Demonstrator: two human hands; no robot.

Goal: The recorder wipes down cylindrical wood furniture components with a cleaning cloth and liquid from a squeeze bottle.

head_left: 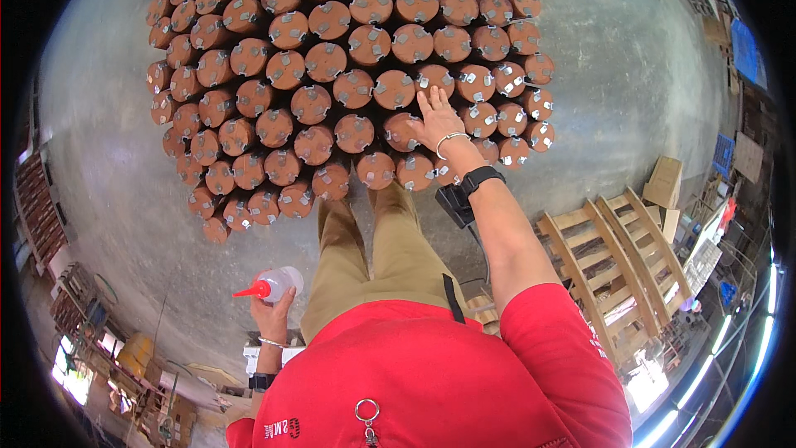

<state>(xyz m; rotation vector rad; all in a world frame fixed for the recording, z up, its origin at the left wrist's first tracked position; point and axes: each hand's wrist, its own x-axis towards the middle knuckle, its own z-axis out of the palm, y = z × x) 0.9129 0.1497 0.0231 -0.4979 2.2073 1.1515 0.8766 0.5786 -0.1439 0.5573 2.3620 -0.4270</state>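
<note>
My left hand (274, 311), low beside my left leg, is wrapped round a translucent squeeze bottle (284, 279). The bottle's red pointed nozzle (253, 289) points left. My right hand (438, 123) reaches forward with its fingers stretched out over the packed brown cylinders (354, 133). Its fingertips lie at the top of one cylinder (434, 77); whether they press on it or hover, I cannot tell. The cylinders stand upright in rows, with small grey metal tabs on their round tops. Several tabs near my right hand look shinier and whiter.
The cylinders cover much of the concrete floor (108, 116) in front of my feet. To my right lie wooden pallets (609, 270), with a cardboard box (663, 182) behind them. A blue crate (723, 154) is farther right. Cluttered shelving lines the lower left.
</note>
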